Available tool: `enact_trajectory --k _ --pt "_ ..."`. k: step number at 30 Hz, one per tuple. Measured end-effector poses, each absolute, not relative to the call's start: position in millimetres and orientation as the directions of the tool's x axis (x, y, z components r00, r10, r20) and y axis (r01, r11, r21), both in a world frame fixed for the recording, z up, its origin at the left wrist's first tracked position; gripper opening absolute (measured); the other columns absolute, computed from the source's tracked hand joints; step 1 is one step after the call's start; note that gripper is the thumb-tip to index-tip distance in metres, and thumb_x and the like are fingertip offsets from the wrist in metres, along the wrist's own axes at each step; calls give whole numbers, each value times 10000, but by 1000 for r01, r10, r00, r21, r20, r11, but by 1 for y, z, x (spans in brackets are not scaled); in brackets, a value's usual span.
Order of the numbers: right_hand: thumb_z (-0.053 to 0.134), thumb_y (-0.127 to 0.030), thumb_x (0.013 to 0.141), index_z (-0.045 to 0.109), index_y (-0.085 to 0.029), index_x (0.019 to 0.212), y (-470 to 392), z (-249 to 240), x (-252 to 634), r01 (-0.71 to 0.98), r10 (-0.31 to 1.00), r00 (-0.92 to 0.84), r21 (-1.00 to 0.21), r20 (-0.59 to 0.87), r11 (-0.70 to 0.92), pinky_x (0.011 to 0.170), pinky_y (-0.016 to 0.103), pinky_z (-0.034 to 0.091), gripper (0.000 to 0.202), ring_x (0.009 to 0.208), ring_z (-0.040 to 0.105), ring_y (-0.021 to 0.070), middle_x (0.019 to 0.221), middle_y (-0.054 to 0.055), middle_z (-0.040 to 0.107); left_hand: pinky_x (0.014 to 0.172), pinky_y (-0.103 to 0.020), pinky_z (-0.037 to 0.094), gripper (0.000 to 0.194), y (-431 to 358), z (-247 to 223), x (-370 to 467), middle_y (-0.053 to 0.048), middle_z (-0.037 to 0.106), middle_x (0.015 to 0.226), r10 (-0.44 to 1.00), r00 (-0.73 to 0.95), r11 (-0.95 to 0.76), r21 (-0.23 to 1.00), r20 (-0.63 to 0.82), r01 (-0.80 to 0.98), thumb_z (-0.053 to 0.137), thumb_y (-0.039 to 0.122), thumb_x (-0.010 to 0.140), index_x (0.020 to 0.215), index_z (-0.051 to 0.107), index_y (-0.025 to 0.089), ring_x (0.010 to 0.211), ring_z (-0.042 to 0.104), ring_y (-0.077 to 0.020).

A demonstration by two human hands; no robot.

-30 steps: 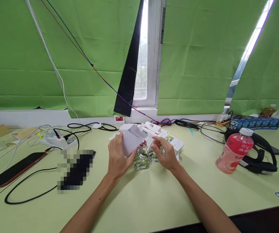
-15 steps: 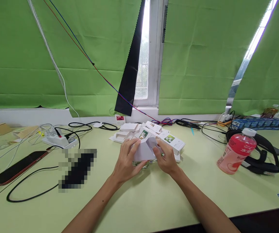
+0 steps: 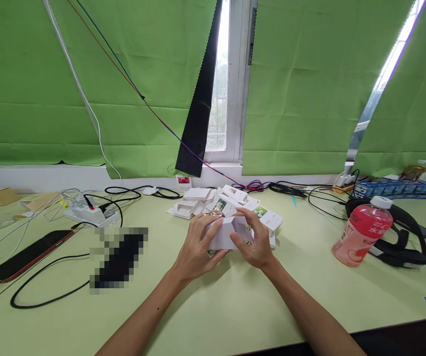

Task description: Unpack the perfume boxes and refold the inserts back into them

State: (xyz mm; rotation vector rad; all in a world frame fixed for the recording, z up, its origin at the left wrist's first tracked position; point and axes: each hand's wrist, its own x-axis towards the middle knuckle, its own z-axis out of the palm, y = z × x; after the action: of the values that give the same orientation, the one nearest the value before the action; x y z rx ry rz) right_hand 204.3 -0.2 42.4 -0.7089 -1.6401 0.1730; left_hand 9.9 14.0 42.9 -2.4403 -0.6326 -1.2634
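A small white carton (image 3: 223,235) is between my two hands above the middle of the table. My left hand (image 3: 197,243) grips its left side, fingers on top and thumb below. My right hand (image 3: 254,239) has its thumb and fingers curved around the right part of the carton. Just behind my hands lies a heap of flattened or part-folded white cartons (image 3: 198,194), and one box at its right (image 3: 270,217) carries a green picture. Something shiny shows behind and beneath the held carton, too covered to make out.
At right stand a pink drink bottle (image 3: 363,232) and a black headset (image 3: 413,249). To the left are a phone (image 3: 29,254), a power strip (image 3: 94,213), looped black cable and a blurred dark object (image 3: 118,262). Cables run along the wall behind.
The carton has shifted slightly right, and its slanted panel now looks more folded into a box shape. My right fingers have risen and spread wider around it.
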Motion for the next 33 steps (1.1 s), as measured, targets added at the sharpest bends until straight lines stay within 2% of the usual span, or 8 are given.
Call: enact_trajectory --k 5,11,18,21,26,30,33 --pt "670 -256 849 444 -255 1343 0 44 201 316 512 -37 -476 858 821 928 391 532 544 976 685 218 1068 55 714 1054 -580 397 773 12 45 12 -176 536 1292 229 543 -848 -108 808 519 691 255 830 1494 297 229 1240 506 -312" --pt "648 -239 877 534 -269 1252 0 46 198 372 468 -25 -426 884 825 860 346 575 393 952 708 207 1048 39 735 1079 -574 376 730 11 45 12 -184 538 1289 221 555 -841 -132 802 525 698 246 823 1465 354 193 1248 507 -314" --pt "626 -238 899 583 -256 1193 0 44 197 387 464 -11 -424 886 819 873 340 564 298 968 705 205 1061 46 735 1084 -589 364 727 12 43 13 -178 553 1285 236 544 -831 -123 805 542 698 267 829 1464 351 198 1247 512 -317" --pt "629 -265 896 594 -249 1166 2 43 197 372 513 27 -485 858 791 850 341 557 272 948 700 210 1039 51 732 1091 -600 352 738 11 44 13 -168 555 1296 246 540 -824 -120 805 554 692 282 837 1477 328 223 1254 508 -318" --pt "622 -347 892 606 -221 1124 6 43 200 296 649 172 -667 742 684 796 331 536 265 957 667 220 1046 70 708 1119 -647 300 836 13 45 12 -173 497 1350 288 472 -804 -58 833 592 734 354 811 1498 268 253 1310 459 -338" --pt "615 -440 877 624 -206 1071 7 49 203 195 743 294 -799 601 569 595 273 478 304 752 611 181 939 48 683 1109 -627 339 848 13 44 12 -190 443 1389 316 331 -785 49 889 617 745 353 800 1487 261 239 1325 443 -343" --pt "639 -504 846 613 -215 1053 9 54 205 14 819 346 -876 457 483 529 254 429 357 648 545 158 793 6 629 1091 -586 389 780 13 42 12 -187 464 1370 360 221 -760 147 906 633 711 294 826 1471 278 217 1323 445 -335"
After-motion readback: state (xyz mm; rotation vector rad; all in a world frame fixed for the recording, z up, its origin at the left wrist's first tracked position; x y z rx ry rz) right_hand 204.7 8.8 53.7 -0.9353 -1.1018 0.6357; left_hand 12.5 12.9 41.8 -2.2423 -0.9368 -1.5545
